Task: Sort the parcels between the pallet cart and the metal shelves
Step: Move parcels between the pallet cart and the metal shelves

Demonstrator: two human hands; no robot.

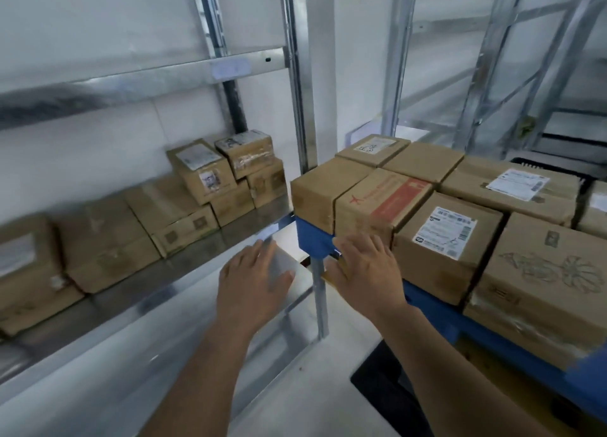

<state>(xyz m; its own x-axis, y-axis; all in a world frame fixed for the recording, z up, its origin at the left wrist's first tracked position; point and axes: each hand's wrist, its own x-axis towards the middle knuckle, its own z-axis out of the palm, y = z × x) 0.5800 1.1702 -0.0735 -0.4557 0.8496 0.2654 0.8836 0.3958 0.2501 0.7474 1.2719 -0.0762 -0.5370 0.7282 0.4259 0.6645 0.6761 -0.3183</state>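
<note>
From where I sit the sort looks partly done, as far as I can judge. The metal shelf [184, 256] on my left already carries a row of cardboard parcels [108, 243] along its back, and at the far end a small stack [226, 174] stands two or three high, the top ones labelled. The front strip of that shelf is bare, so there is room for more.

A good deal is left, I think. The blue pallet cart [313, 241] on my right is packed edge to edge with boxes — I count at least eight tops showing, touching one another with hardly a gap. Nearest the cart's corner sits a plain brown box [315, 190], and just beside it the red-printed box [384, 203]; next along is a box with a white shipping label [448, 233], then a large carton with a drawn pattern [545, 282] on its side. Behind them a long flat carton [512, 187] bears another label.

Both hands are empty. My left hand [254, 285] is open, fingers spread and blurred, hovering above the shelf's front edge and gripping nothing. My right hand [366, 272] is also open, palm down and fingers extended, its tips at the lower front face of the red-printed box — whether it actually touches I cannot tell.

My guess is that this box is the next one up for the shelf.
</note>
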